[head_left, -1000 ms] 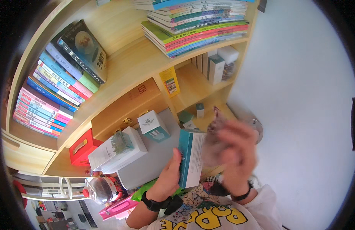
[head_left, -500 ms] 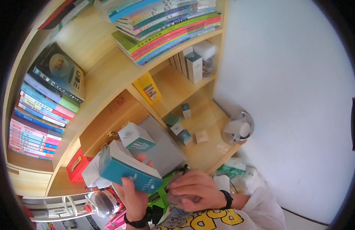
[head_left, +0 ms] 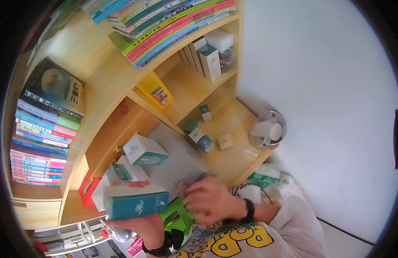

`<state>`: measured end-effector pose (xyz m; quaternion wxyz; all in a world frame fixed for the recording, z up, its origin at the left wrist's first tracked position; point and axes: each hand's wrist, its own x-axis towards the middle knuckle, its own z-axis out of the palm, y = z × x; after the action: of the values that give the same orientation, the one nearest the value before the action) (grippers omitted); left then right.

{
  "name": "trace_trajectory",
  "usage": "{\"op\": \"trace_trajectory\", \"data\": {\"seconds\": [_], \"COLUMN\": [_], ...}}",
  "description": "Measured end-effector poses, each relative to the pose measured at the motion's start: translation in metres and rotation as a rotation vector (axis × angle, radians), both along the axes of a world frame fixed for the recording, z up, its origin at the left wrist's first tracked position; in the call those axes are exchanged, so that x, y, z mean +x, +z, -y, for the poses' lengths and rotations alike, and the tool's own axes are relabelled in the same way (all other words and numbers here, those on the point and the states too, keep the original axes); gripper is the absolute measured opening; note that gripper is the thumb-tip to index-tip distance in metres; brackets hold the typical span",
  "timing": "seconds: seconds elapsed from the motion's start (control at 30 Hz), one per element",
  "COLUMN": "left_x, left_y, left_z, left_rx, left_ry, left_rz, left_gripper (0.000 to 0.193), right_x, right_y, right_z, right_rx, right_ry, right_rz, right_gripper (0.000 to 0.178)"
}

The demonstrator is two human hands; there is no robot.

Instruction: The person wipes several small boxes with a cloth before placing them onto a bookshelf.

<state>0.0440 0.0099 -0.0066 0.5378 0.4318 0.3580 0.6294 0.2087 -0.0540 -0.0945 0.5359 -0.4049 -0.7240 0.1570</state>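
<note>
My left hand (head_left: pixel 144 225) is closed around a teal-and-white box (head_left: pixel 138 204), thumb along the lower side and fingertips showing over its top. My right hand (head_left: pixel 214 200) is to the right of that box, apart from it, its fingers bent and smeared by motion. A small greyish-pink shape (head_left: pixel 182 185) is by its fingertips, too blurred to name. Just below lies a bright green bag (head_left: pixel 178 217). A white box with a teal band (head_left: pixel 144 149) stands beyond the left hand on a grey surface (head_left: pixel 175 150), near another white box (head_left: pixel 132 169).
Several small teal-and-white boxes (head_left: pixel 196 134) rest on the lower wooden shelf, with a clear round container (head_left: pixel 268 129) at its right end. A yellow box (head_left: pixel 155 91) and stacked books (head_left: pixel 173 32) occupy shelves above. The white wall (head_left: pixel 319 107) is to the right.
My left hand has tilted the teal-and-white box so its teal side faces me more, and moved it slightly left. My right hand's fingers have shifted and are more bent. The view has turned slightly.
</note>
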Motion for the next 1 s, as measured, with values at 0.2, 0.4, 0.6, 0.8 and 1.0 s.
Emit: {"op": "trace_trajectory", "data": {"seconds": [0.2, 0.4, 0.6, 0.8, 1.0], "left_x": [-0.025, 0.018, 0.012, 0.003, -0.012], "left_y": [-0.064, -0.080, -0.087, -0.072, 0.002], "left_z": [-0.022, -0.031, -0.024, -0.017, 0.020], "left_rx": [0.276, 0.430, 0.415, 0.523, 0.763], "left_ry": [0.270, 0.320, 0.436, 0.505, 0.182], "left_rz": [-0.464, -0.617, -0.744, -0.824, -1.142], "left_gripper": [0.098, 0.087, 0.077, 0.071, 0.053], "right_x": [0.070, 0.066, 0.060, 0.109, 0.151], "right_y": [-0.065, -0.142, -0.155, -0.045, 0.075], "right_z": [-0.053, -0.104, -0.107, -0.080, -0.056], "right_rx": [-0.932, -0.588, -0.753, -0.944, -0.859], "right_ry": [-0.598, -0.755, -0.716, -0.527, -0.279], "right_rz": [-0.066, 0.607, 0.507, 0.148, -0.153], "right_gripper": [0.038, 0.062, 0.058, 0.054, 0.047]}}
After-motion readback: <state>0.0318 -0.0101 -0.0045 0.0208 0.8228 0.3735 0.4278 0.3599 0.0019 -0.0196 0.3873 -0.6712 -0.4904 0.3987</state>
